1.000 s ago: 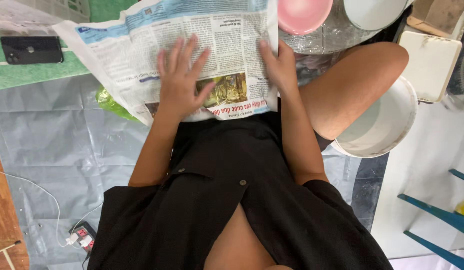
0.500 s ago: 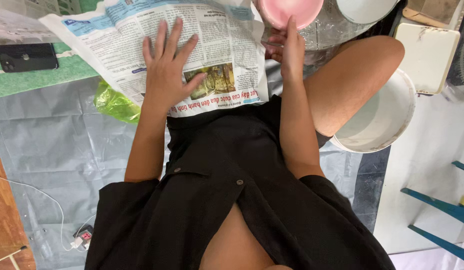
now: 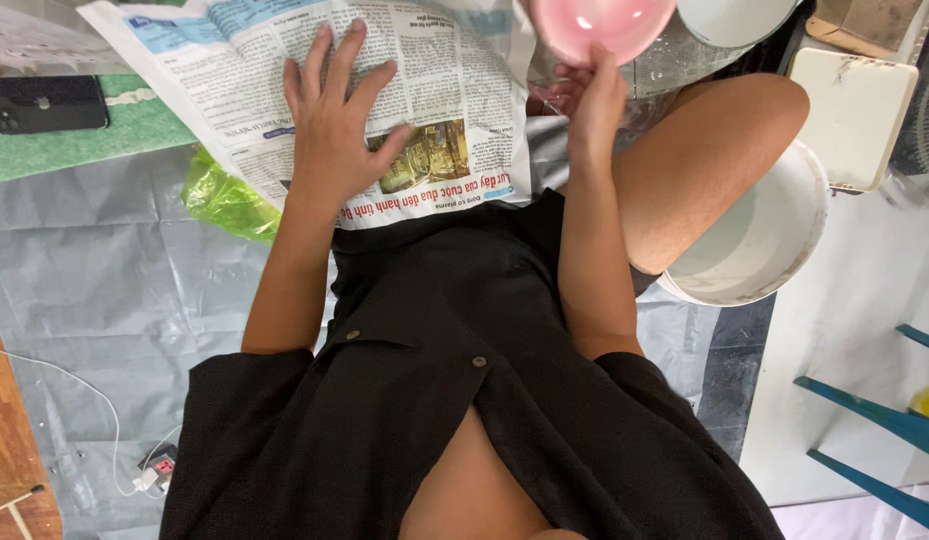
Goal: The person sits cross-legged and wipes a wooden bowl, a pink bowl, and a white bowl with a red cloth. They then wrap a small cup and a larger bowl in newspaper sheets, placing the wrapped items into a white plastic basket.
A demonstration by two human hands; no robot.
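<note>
**Left hand pinning the newspaper, right hand meeting the pink bowl**

Head view: The person is sitting on the floor over a grey plastic sheet (image 3: 94, 290), and the left hand (image 3: 336, 120) is lying flat with its fingers spread on an opened newspaper (image 3: 434, 70), closed on nothing and simply pressing the page down. The right hand (image 3: 594, 105) is reaching up to a pink bowl (image 3: 602, 25) at the top edge of the frame; its fingertips are touching the bowl's lower rim, though whether they are actually gripping it is hard to tell, since the thumb side is hidden behind the hand. The two hands are well apart, with the paper's right edge between them.

To handle this well, the flat palm should be keeping the sheet from sliding while the other hand is taking the bowl by the rim with a firm pinch, since a smooth round wall is likely to slip from fingertips alone.

The newspaper is lying with its long axis running left to right across the frame, its lower edge towards the person. The bowl is just beside the paper's upper right corner, only partly in frame.

A black phone (image 3: 46, 103) is resting on a green mat (image 3: 74, 150), a crumpled green bag (image 3: 224, 200) is peeking from under the paper, and a white bucket (image 3: 774, 250) is standing by the right knee.
</note>
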